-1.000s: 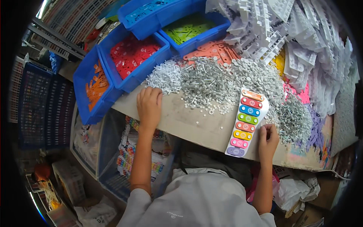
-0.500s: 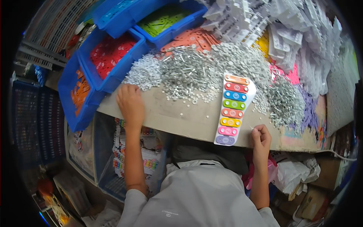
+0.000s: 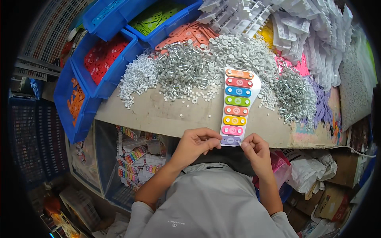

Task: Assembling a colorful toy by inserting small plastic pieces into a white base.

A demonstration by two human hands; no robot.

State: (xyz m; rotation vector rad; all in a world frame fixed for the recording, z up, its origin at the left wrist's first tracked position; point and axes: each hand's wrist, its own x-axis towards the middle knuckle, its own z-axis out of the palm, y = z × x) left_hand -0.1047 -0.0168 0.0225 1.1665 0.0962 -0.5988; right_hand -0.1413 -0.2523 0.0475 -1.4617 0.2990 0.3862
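Fingers of the left hand (image 3: 193, 146): thumb and forefinger drawn close together at the left end of the purple bar (image 3: 230, 140); whether they pinch anything, I cannot tell.
Fingers of the right hand (image 3: 257, 152): thumb and forefinger pinching a small pale piece (image 3: 239, 142) at the right end of that same bar; too small to make out its kind.
Toy board (image 3: 237, 100): white, wider at its far end, lying with its near end between the two sets of fingertips and the rest running away from them.
Other bars: seven, orange, red, blue, green, coral, yellow and pink, in a row beyond the fingers, each with a pale round cap at either end.
Silver pins (image 3: 182, 71): heaped beyond the left fingers.
Second pin heap (image 3: 295, 95): beyond the right fingers and to their right, next to purple strips (image 3: 322, 99).
Round grey-white caps (image 3: 246, 51): piled past the board's far end, directly away from the fingers.
Blue trays (image 3: 115, 77): well apart from the left fingers, far off to their left, holding orange, red, green and blue pieces.
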